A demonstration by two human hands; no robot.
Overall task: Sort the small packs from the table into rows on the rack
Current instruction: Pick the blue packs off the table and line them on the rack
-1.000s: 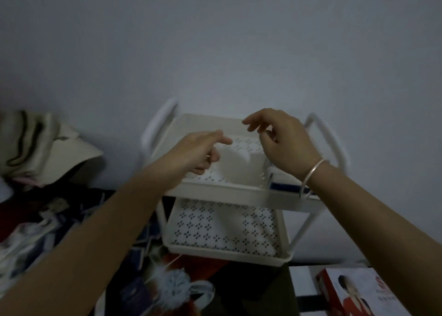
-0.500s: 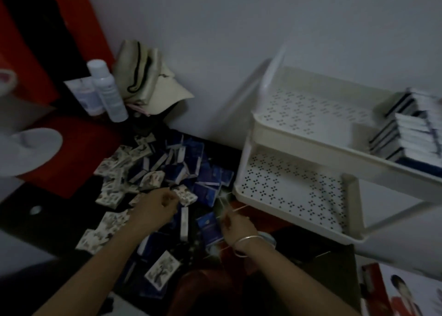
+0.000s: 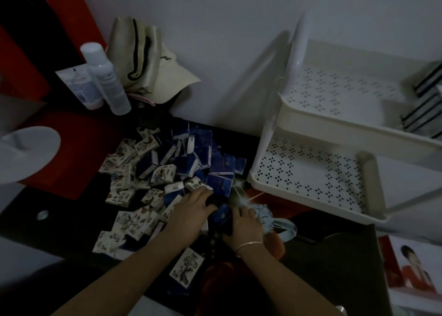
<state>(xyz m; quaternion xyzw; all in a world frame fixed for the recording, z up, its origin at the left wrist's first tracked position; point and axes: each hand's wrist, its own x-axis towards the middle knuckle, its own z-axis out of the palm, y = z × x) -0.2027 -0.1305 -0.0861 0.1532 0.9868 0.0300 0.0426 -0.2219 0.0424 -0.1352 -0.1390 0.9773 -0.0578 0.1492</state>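
While the right hand (image 3: 244, 222) grips a dark blue pack (image 3: 220, 216), the left hand (image 3: 189, 210) lies flat-fingered on the pile (image 3: 153, 170). It's a jumble of blue and picture-printed white, with the rack (image 3: 311, 179) at two o'clock.

Dim, bluish light flattens everything; the dark worktop (image 3: 59, 220) sinks almost to black, while the white rack (image 3: 311, 129) is brightest. Its post throws a soft shadow leftward on the wall (image 3: 215, 29). Starburst glints (image 3: 240, 183) flare beside the rack's lower corner. Stacked packs (image 3: 421, 115) at the right edge smear and bend.
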